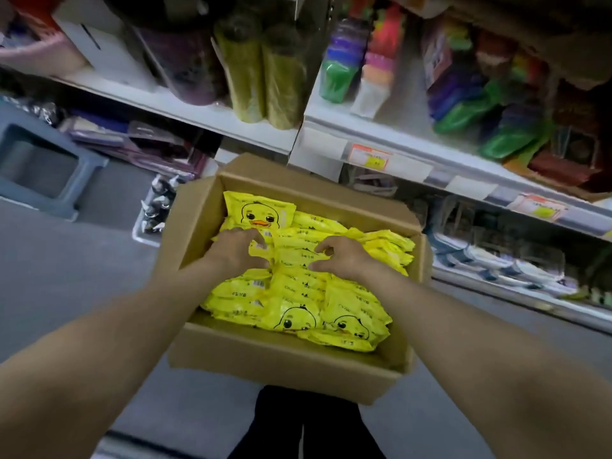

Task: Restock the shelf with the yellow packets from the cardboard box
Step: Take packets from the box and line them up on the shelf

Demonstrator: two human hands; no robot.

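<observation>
— Where are the goods?

— The flat, glossy yellow packets (298,293), printed with a cartoon duck's face, are all in the open brown cardboard box (288,362). They lie in overlapping rows and fill most of it. One packet stands against the far wall, with its duck face towards the camera.

— And the box itself?

— It is low and close in front of the white metal shelf (331,140), with the person's dark trouser legs (298,425) at its near side. I cannot tell what it rests on.

— The hands?

— Both are inside the box, near its middle. The left hand (236,248) lies on the packets with its fingers curled and its thumb drawn in, clamped on a packet's edge. The right hand (344,256) is just beside it, pinching packets between bent fingers and thumb. A narrow strip of yellow shows between the two hands.

— How many does each hold?

— I cannot tell.

— What else is there?

— Olive-green rolls (265,81) and green and purple plastic packs (480,104) sit on the shelf above. An orange-and-yellow price tag (371,156) is on the shelf's edge. A grey plastic stool (39,167) stands on the grey floor (66,276) to the left.
</observation>
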